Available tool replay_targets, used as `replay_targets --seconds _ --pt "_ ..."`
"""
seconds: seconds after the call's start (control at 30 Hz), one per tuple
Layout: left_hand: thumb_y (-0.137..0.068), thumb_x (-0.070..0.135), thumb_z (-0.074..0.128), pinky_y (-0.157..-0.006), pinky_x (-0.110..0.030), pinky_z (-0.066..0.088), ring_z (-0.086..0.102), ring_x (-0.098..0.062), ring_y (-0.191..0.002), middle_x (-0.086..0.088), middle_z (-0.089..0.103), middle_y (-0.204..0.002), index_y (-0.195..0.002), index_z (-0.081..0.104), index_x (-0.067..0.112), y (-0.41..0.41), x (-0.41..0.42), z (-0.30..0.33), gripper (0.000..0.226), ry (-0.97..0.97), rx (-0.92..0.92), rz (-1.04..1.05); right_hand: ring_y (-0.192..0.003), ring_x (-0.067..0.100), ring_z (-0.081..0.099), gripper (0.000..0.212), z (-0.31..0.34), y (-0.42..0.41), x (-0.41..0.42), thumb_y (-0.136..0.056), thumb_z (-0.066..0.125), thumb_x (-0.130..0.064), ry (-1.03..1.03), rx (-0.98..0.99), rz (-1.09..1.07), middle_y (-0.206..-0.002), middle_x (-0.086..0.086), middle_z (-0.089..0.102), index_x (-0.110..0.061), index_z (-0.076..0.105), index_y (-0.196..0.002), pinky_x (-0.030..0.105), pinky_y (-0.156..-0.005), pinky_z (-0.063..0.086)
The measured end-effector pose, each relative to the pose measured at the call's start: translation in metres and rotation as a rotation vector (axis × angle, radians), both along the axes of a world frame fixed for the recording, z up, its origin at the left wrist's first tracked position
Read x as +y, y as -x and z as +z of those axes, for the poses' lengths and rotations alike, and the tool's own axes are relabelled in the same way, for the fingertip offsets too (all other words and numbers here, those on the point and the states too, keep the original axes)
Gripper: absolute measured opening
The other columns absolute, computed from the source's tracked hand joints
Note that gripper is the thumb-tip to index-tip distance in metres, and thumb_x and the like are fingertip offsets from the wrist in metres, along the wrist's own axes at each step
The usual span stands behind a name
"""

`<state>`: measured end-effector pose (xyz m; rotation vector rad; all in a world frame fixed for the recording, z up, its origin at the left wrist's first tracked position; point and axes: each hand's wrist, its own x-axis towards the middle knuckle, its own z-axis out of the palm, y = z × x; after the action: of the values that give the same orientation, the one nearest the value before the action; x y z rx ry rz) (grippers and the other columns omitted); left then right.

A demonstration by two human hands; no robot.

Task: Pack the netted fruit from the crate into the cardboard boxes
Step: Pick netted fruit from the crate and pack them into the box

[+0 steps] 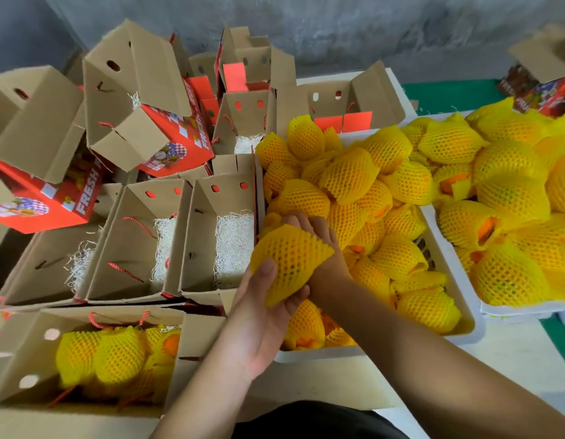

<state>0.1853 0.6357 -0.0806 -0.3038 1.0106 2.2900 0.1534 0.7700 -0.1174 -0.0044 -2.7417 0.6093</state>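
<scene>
Hands meet over the near-left corner of the white crate: left hand cups a netted fruit from below, thumb curled on it; right hand grips it behind. Open boxes stand just left.

Fruit packing room, stacked printed gift boxes, crates of netted fruit

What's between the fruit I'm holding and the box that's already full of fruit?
Only your left hand and forearm. In the head view, the held fruit sits at the crate's near-left corner, and the arm crosses the full box's right flap.
</scene>
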Motion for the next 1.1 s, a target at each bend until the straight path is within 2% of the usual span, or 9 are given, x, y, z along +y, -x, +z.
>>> replay_targets --seconds 0.17,0.3,0.43,0.53,0.7,0.8,0.93,1.0,1.1 --pt "-0.043 0.038 0.105 -0.075 -0.040 0.064 0.073 -0.036 -0.095 -0.026 0.067 -0.126 -0.147 0.046 0.007 -0.003 0.006 0.004 0.124 -0.061 -0.007 -0.078 -0.111 0.023 0.040 0.054 0.001 -0.024 0.024 -0.083 0.081 -0.016 0.248 0.063 -0.022 -0.129 0.008 0.056 -0.012 0.058 -0.131 0.046 -0.095 0.044" --pt "-0.047 0.032 0.105 -0.077 -0.041 0.064 0.074 -0.038 -0.099 -0.023 0.069 -0.126 -0.141 0.050 0.010 -0.001 0.005 0.010 0.111 -0.111 0.008 -0.159 -0.100 0.017 0.061 0.056 0.007 -0.048 0.036 -0.078 0.075 -0.038 0.917 0.065 -0.257 -0.117 0.003 0.066 -0.027 0.056 -0.130 0.029 -0.080 0.051" --pt "-0.050 0.032 0.104 -0.081 -0.047 0.064 0.073 -0.044 -0.102 -0.026 0.066 -0.130 -0.143 0.050 0.014 0.001 -0.002 0.013 0.108 -0.068 0.040 -0.203 -0.096 0.024 0.071 0.027 0.026 -0.058 0.039 -0.090 0.057 -0.025 1.671 0.057 -0.250 -0.107 0.010 0.074 -0.026 0.072 -0.112 0.031 -0.069 0.057" --pt "-0.064 0.034 0.096 -0.089 -0.051 0.061 0.070 -0.041 -0.112 -0.023 0.064 -0.136 -0.148 0.047 0.018 0.000 -0.019 0.009 0.098 -0.027 0.056 -0.174 -0.096 0.035 0.071 0.034 0.042 -0.064 0.022 -0.093 0.057 -0.023 1.713 -0.055 -0.108 -0.118 0.020 0.069 -0.016 0.064 -0.126 0.038 -0.064 0.058" --pt "-0.083 0.038 0.078 -0.083 -0.043 0.061 0.066 -0.033 -0.123 -0.012 0.065 -0.139 -0.149 0.048 0.022 0.005 -0.075 0.004 0.075 0.045 0.088 -0.153 -0.122 0.046 0.060 0.051 0.046 -0.070 -0.049 -0.087 0.067 -0.018 1.560 -0.066 -0.090 -0.127 0.023 0.067 -0.010 0.055 -0.136 0.064 -0.102 0.049" --pt "-0.080 0.039 0.079 -0.085 -0.041 0.060 0.067 -0.032 -0.121 -0.013 0.066 -0.137 -0.146 0.050 0.019 0.010 -0.119 0.003 0.075 0.079 0.083 -0.163 -0.120 0.043 0.062 0.059 0.050 -0.069 -0.092 -0.083 0.073 -0.019 1.501 -0.071 -0.076 -0.125 0.020 0.067 -0.020 0.052 -0.139 0.060 -0.100 0.053" --pt "-0.080 0.041 0.079 -0.097 -0.051 0.057 0.067 -0.033 -0.121 -0.014 0.067 -0.136 -0.146 0.052 0.019 0.018 -0.202 -0.002 0.075 0.143 0.095 -0.157 -0.097 0.019 0.074 0.066 0.048 -0.062 -0.166 -0.075 0.083 -0.035 1.361 -0.113 -0.056 -0.112 0.003 0.073 -0.037 0.055 -0.134 0.035 -0.077 0.061" --pt "-0.075 0.043 0.086 -0.103 -0.054 0.053 0.067 -0.033 -0.122 -0.013 0.067 -0.135 -0.144 0.055 0.020 0.023 -0.248 -0.006 0.079 0.166 0.107 -0.159 -0.106 0.022 0.071 0.057 0.040 -0.054 -0.206 -0.076 0.078 -0.035 1.341 -0.145 -0.037 -0.116 0.003 0.072 -0.041 0.058 -0.130 0.043 -0.086 0.059" --pt "-0.067 0.046 0.093 -0.094 -0.051 0.058 0.068 -0.032 -0.121 -0.013 0.068 -0.134 -0.142 0.058 0.021 0.036 -0.315 -0.014 0.086 0.182 0.106 -0.113 -0.108 0.028 0.069 0.052 0.023 -0.040 -0.267 -0.064 0.063 -0.023 1.532 -0.186 -0.044 -0.114 0.009 0.073 -0.034 0.069 -0.115 0.050 -0.090 0.056"
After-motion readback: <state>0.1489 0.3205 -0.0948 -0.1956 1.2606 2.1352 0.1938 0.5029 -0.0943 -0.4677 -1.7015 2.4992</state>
